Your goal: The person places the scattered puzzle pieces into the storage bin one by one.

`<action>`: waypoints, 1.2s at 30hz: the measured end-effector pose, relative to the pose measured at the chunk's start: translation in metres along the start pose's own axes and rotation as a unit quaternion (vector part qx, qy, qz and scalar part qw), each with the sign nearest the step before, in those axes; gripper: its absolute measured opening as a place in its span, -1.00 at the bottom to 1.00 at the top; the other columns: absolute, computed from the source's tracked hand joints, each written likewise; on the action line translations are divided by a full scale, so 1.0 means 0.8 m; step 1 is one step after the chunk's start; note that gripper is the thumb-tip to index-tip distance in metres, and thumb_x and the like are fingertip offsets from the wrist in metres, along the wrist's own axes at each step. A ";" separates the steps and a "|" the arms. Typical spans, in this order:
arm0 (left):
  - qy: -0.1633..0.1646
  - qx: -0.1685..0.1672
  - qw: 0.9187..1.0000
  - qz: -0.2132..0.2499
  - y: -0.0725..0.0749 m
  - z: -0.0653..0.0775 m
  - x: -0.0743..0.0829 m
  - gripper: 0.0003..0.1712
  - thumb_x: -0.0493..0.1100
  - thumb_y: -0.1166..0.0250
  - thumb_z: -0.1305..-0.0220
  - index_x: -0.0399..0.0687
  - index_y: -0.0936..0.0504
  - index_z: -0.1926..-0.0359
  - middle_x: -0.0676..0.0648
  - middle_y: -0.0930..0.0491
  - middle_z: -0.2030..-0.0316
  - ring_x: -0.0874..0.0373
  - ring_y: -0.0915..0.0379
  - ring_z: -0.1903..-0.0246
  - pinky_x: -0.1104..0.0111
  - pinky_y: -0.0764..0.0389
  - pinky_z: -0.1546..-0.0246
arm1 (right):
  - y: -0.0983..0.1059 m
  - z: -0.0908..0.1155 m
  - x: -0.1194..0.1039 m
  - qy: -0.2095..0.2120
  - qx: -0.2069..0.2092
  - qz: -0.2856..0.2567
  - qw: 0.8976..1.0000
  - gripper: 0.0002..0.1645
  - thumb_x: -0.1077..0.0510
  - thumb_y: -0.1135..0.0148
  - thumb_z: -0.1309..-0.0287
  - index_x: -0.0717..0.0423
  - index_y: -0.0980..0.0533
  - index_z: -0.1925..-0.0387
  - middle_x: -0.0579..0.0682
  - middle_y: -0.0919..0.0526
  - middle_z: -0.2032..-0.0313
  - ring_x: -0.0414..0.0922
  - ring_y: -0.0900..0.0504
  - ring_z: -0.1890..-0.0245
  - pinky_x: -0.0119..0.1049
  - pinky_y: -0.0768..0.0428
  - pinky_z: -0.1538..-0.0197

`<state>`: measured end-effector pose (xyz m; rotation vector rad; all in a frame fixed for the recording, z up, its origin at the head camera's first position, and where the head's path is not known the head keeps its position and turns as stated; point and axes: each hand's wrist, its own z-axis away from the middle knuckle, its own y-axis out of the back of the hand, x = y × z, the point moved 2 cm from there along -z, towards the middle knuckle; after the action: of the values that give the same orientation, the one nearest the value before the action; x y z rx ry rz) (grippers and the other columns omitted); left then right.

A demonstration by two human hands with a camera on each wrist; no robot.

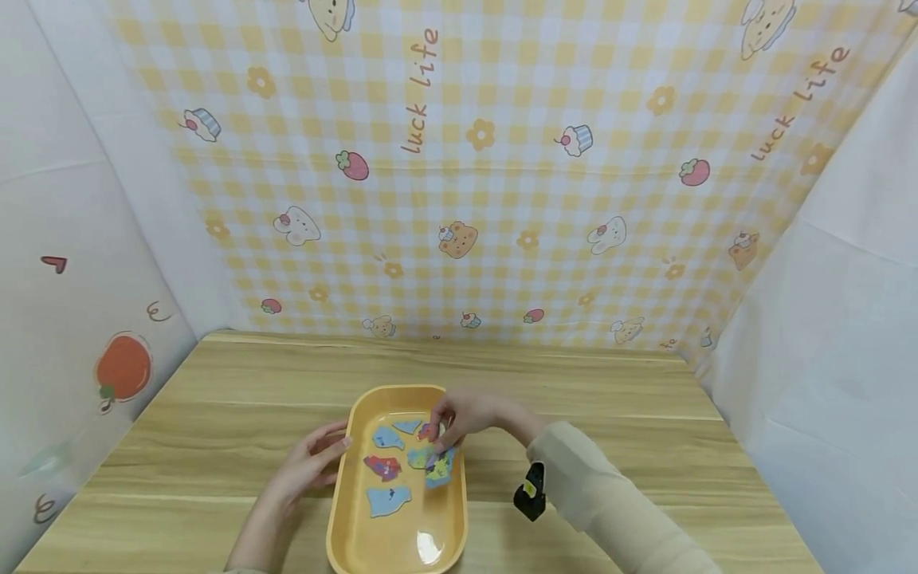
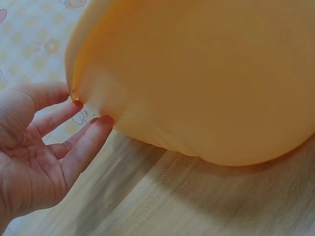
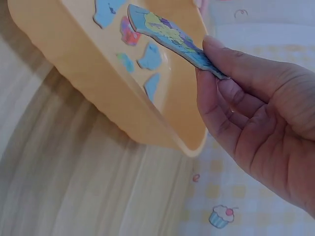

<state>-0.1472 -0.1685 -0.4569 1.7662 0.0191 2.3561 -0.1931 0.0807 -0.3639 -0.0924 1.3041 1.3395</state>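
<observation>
In the head view a yellow tray (image 1: 337,510) holds several flat, printed jigsaw puzzle pieces. My right hand (image 1: 462,416) is over the tray's right side and pinches a blue, yellow and purple puzzle piece (image 3: 170,37) between thumb and fingers, tilted above the tray floor. My left hand (image 1: 308,462) grips the tray's left rim, thumb over the edge and fingers against the outer wall. Inside lie a large light-blue piece (image 1: 388,501), a red-purple piece (image 1: 382,468), a smaller blue piece (image 1: 388,437) and a thin blue piece (image 1: 407,426). Other pieces are partly covered by my right hand.
The tray stands on a wood-grain table (image 1: 610,399). A checked cloth (image 1: 480,199) hangs behind the table, with pale cloths at both sides. A small black device (image 1: 531,494) is by the right sleeve (image 1: 595,486).
</observation>
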 end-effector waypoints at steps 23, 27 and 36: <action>-0.003 -0.005 1.000 0.003 0.001 -0.001 -0.002 -0.35 -0.06 -0.14 -0.26 -0.24 -0.19 -0.29 -0.40 -0.27 -0.19 0.06 -0.51 0.11 0.20 -0.64 0.12 | -0.070 -0.029 -0.011 -0.073 -0.069 0.133 0.986 -0.89 0.38 -0.29 0.04 0.16 -0.58 0.42 -0.18 -0.47 0.58 -0.35 -0.42 0.62 -0.58 -0.53 0.52; -0.003 -0.006 1.000 0.002 0.001 0.000 -0.002 -0.35 -0.06 -0.13 -0.26 -0.24 -0.19 -0.29 -0.40 -0.27 -0.19 0.05 -0.50 0.09 0.19 -0.64 0.10 | -0.077 -0.031 -0.011 -0.090 -0.060 0.172 0.979 -0.87 0.35 -0.32 0.06 0.11 -0.56 0.43 -0.18 -0.45 0.56 -0.33 -0.39 0.58 -0.58 -0.46 0.51; -0.001 -0.001 1.000 -0.001 0.000 0.000 -0.002 -0.35 -0.06 -0.14 -0.26 -0.23 -0.20 -0.28 -0.40 -0.27 -0.19 0.04 -0.50 0.08 0.18 -0.64 0.10 | -0.085 -0.033 -0.005 -0.116 -0.046 0.198 0.972 -0.78 0.27 -0.38 0.10 0.01 -0.49 0.41 -0.19 -0.45 0.49 -0.30 -0.38 0.50 -0.54 -0.42 0.43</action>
<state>-0.1470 -0.1688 -0.4584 1.7670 0.0199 2.3519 -0.1590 0.0373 -0.4112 0.2671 1.0955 1.6926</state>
